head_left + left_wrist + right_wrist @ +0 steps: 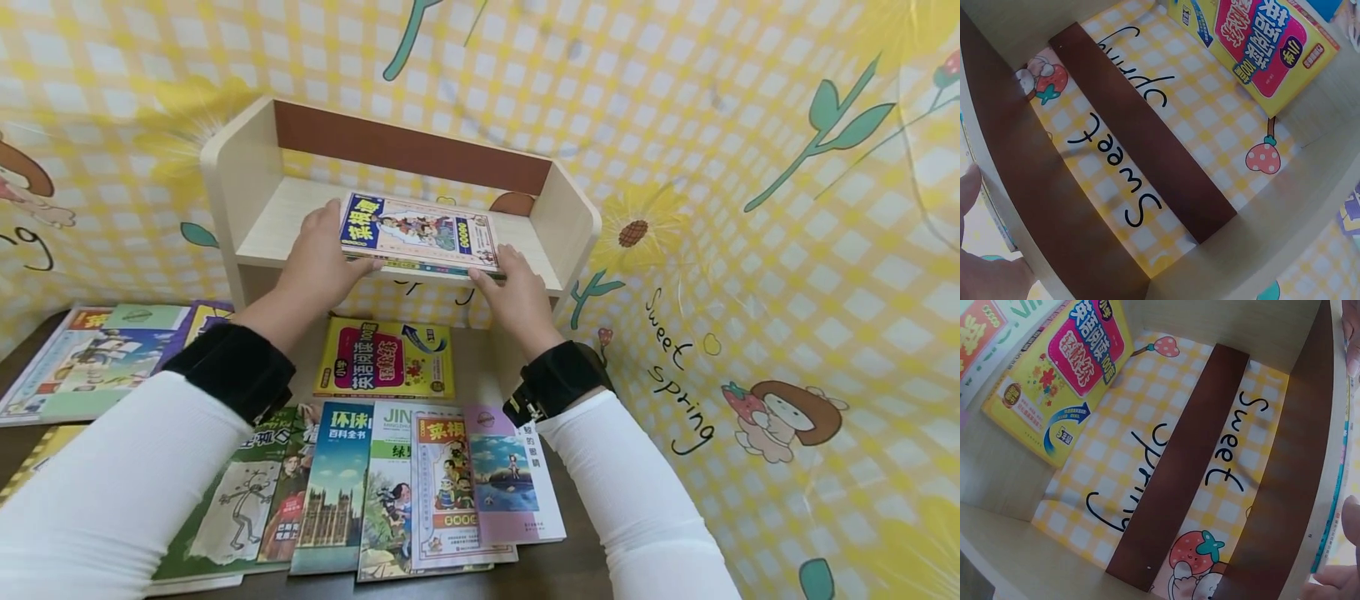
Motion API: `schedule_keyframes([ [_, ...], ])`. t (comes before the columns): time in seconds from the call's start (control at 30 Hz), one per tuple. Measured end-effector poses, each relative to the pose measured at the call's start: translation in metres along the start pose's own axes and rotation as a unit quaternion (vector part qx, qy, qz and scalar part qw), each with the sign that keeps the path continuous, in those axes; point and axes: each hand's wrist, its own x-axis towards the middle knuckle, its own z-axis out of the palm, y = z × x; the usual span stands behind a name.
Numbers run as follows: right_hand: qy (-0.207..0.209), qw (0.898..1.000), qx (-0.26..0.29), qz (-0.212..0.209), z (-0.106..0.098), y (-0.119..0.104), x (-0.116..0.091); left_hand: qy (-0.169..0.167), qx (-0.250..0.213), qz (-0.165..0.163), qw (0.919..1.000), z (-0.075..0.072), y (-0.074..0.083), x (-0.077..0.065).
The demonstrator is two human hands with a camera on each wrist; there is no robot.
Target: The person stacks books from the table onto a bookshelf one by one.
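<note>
One stack of books point(420, 235) is held flat at the upper level of the shelf point(227, 179), long axis running along it, title end pointing left. The left hand point(318, 254) and right hand point(519, 293) grip its ends with their fingers. One yellow book point(431, 379) sits lower in the shelf.

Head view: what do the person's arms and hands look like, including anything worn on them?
The left hand and right hand are bare, without gloves. Each arm wears a long white sleeve, creased in places, and a broad black wristband. Small dark fittings show at the wristbands' inner edges, too small to make out.
</note>
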Motion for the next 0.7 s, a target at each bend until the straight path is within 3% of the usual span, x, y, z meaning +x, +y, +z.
schedule_keyframes([
  [0.2, 0.044, 0.997, 0.038, -0.047, -0.01, 0.018, -0.031, 0.031, 0.029, 0.062, 0.9972, -0.004, -0.014, -0.024],
  [0.37, 0.061, 0.995, 0.024, -0.077, -0.012, 0.041, -0.074, 0.067, 0.059, 0.125, 0.9881, -0.008, -0.033, -0.06],
  [0.5, 0.058, 0.997, 0.027, -0.042, -0.008, 0.067, -0.105, 0.076, 0.078, 0.161, 0.981, 0.002, -0.054, -0.092],
  [0.7, 0.049, 0.997, 0.044, 0.047, 0.005, 0.105, -0.139, 0.057, 0.109, 0.163, 0.9789, 0.029, -0.088, -0.13],
])
